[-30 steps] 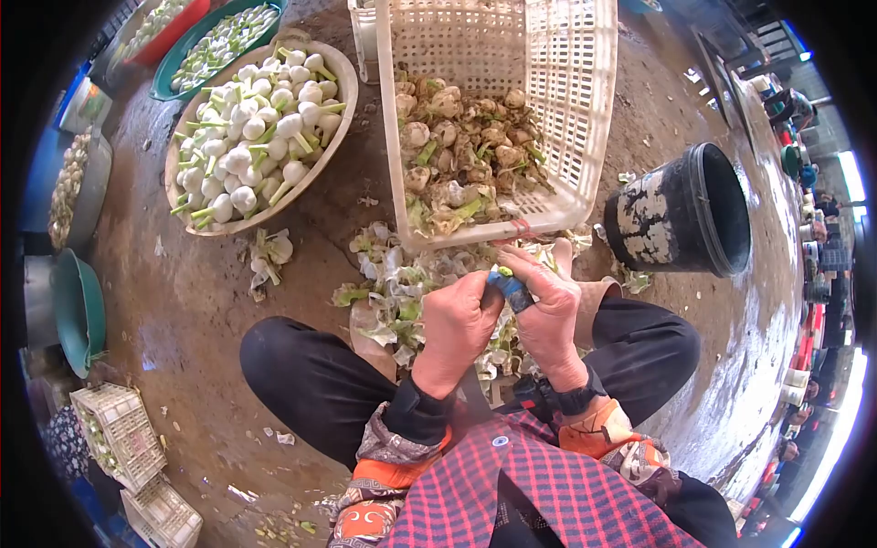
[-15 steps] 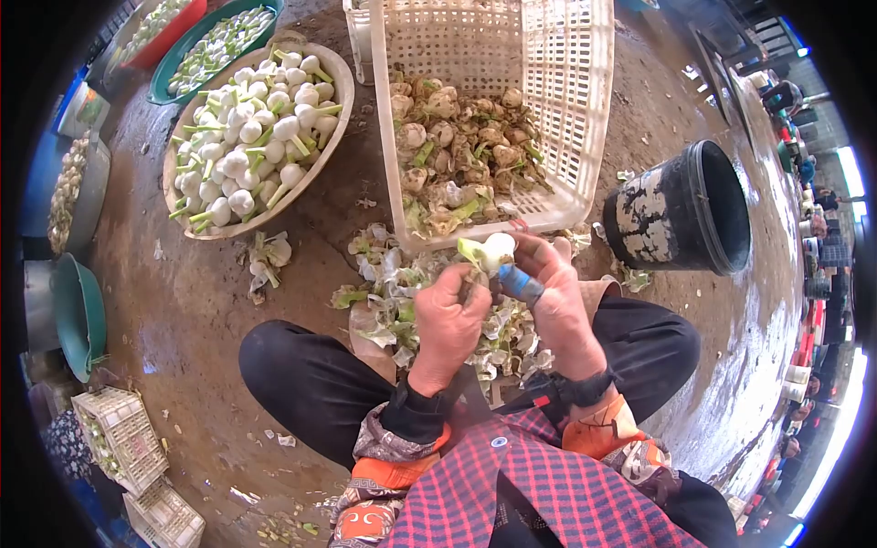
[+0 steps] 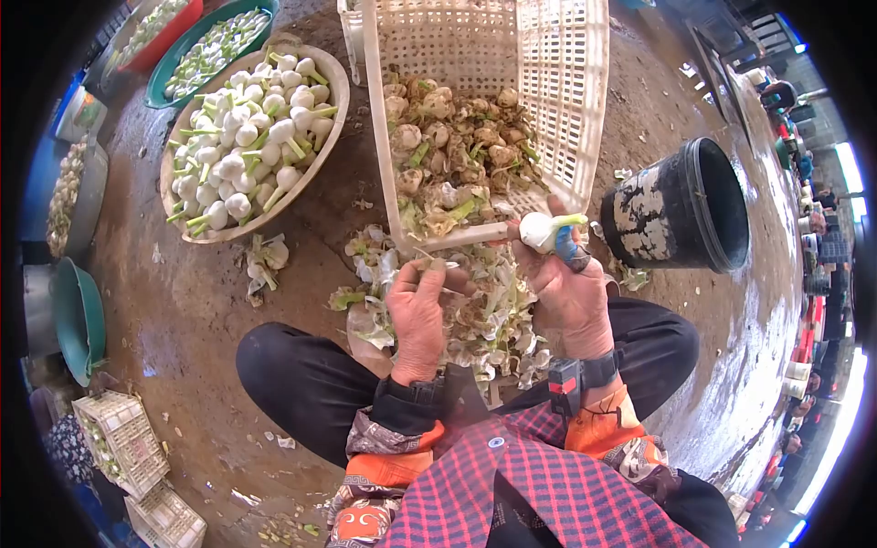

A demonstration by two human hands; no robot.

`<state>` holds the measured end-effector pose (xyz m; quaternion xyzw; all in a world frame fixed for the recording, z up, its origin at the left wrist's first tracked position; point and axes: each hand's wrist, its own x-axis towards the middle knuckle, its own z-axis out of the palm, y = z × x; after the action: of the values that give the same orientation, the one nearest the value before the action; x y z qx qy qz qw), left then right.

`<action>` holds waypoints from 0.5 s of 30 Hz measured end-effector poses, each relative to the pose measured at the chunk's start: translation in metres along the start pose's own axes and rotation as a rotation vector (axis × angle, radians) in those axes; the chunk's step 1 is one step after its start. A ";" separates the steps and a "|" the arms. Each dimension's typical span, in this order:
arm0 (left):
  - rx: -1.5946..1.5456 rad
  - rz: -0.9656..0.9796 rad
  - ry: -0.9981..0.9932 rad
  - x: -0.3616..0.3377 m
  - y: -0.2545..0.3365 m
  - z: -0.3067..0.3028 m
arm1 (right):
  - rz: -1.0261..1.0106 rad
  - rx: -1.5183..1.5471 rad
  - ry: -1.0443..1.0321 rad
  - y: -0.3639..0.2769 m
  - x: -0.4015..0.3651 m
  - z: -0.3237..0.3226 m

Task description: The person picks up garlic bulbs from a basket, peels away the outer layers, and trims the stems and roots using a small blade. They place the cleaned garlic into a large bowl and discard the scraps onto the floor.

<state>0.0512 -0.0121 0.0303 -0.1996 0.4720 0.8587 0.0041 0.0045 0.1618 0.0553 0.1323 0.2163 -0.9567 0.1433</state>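
Note:
My right hand holds a peeled white bulb with a short green stalk, together with a blue-handled tool, just in front of the white plastic crate. My left hand is spread over the heap of peelings between my knees, pinching a thin strip of skin. The tilted crate holds several unpeeled, dirty bulbs. A shallow tan basin at the upper left is heaped with peeled white bulbs.
A black bucket lies on its side at the right. A green basin and a red one with more bulbs stand far left. A teal bowl and small white crates sit at left. The floor is wet concrete.
My hands have come apart. The right hand moved up and right with the peeled bulb and tool; the left dropped onto the peelings, pulling off skin.

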 end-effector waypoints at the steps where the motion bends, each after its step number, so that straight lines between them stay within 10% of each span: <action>1: 0.036 -0.014 -0.007 0.003 -0.003 -0.005 | -0.024 0.032 0.034 0.002 0.002 -0.003; 15: 0.258 0.095 -0.088 -0.014 -0.008 0.016 | -0.155 -0.387 0.072 0.049 -0.017 0.004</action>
<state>0.0601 0.0075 0.0361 -0.1368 0.5868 0.7981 0.0098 0.0357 0.1212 0.0451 0.1195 0.4105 -0.9001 0.0842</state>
